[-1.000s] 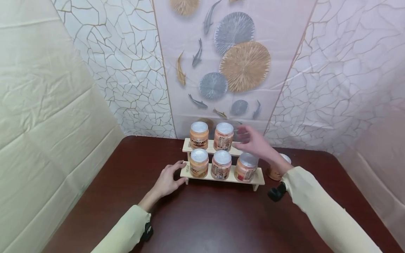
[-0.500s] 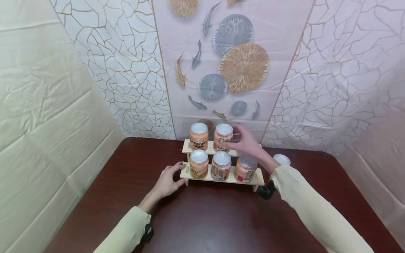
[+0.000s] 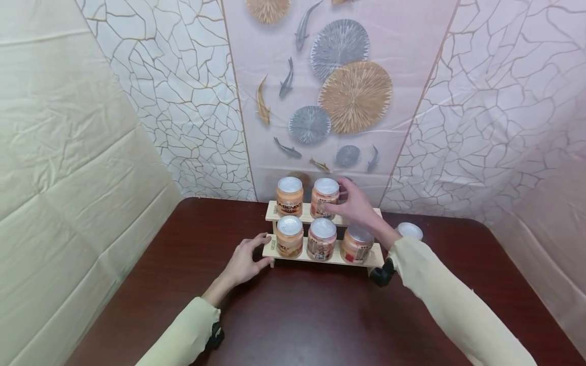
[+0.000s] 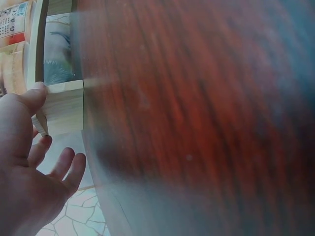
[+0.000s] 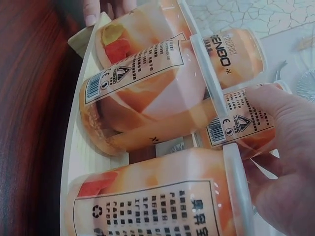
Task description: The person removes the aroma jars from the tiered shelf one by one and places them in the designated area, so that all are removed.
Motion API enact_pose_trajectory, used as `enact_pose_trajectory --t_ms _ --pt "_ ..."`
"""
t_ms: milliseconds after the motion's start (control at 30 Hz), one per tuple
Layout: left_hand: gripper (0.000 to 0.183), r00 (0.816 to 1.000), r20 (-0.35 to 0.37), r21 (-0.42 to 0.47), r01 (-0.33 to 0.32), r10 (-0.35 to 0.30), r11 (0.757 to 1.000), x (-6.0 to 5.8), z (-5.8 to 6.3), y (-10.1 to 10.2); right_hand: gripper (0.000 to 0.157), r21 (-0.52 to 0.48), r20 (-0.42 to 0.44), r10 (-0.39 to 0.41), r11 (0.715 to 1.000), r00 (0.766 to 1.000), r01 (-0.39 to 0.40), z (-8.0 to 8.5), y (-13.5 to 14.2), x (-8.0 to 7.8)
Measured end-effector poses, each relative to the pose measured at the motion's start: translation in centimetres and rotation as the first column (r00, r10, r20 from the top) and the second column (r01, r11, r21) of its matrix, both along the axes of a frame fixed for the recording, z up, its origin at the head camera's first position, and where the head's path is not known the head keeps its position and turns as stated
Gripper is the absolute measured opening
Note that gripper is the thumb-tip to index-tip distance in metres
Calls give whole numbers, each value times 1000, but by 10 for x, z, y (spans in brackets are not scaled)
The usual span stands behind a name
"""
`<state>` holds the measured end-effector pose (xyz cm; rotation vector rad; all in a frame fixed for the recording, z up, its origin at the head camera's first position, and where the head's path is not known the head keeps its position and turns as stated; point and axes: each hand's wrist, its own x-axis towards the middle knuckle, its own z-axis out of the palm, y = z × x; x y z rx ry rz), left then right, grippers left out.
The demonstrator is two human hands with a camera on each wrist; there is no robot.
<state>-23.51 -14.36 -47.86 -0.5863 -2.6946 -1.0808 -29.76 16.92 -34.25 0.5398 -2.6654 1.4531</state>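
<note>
A two-tier wooden rack [image 3: 272, 247] bears several orange-labelled jars with silvery lids. At the lower tier's left end, my left hand [image 3: 242, 262] grips the board, thumb at its front edge and a finger at its end. My right hand [image 3: 359, 206] holds the right jar [image 3: 324, 199] on the upper tier, thumb in front and fingers round its far side. Left of it stands another upper jar [image 3: 289, 197]. Three jars line the lower tier: left [image 3: 289, 237], middle [image 3: 321, 240] and right [image 3: 356, 246], the last partly covered by my right forearm.
Another jar [image 3: 409, 231] stands on the dark reddish-brown table [image 3: 302, 315] right of the rack, mostly hidden by my right sleeve. A patterned cloth backdrop [image 3: 201, 127] rises behind the table, and a pale cloth [image 3: 82, 168] hangs at the left.
My right hand has moved left from beside the upper right jar and taken hold of it. The left hand stays on the rack's end, and the jars keep their places.
</note>
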Motion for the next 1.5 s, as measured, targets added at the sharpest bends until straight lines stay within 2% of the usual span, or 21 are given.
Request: enact_pose_trajectory --t_ms 300,467,667,867,1033,1267,1500 --pt "53 999 -32 1 13 -13 1000 -2 1 2 69 24 -18 -18 1000 1000 18 1 1 -1" --pt "53 1000 -18 -2 4 -4 1000 0 -1 0 68 52 -30 -18 998 999 20 0 2 -2" --pt "52 1000 -12 -5 -1 1 1000 1 -2 -1 71 23 -15 -6 1000 1000 6 1 3 -3" --pt "53 1000 -28 -3 14 -14 1000 -1 -1 -1 68 -22 -35 -10 1000 999 9 9 10 -3" --pt "53 1000 -23 -7 15 -15 1000 -1 -1 -2 67 1 -56 -35 999 998 35 16 16 -3" --pt "52 1000 -21 -2 9 -9 1000 -1 -1 -1 69 1 -42 -55 999 998 55 22 28 -1" --pt "53 1000 -9 0 6 -6 1000 0 -1 -1 70 5 -80 -65 998 995 66 29 43 2"
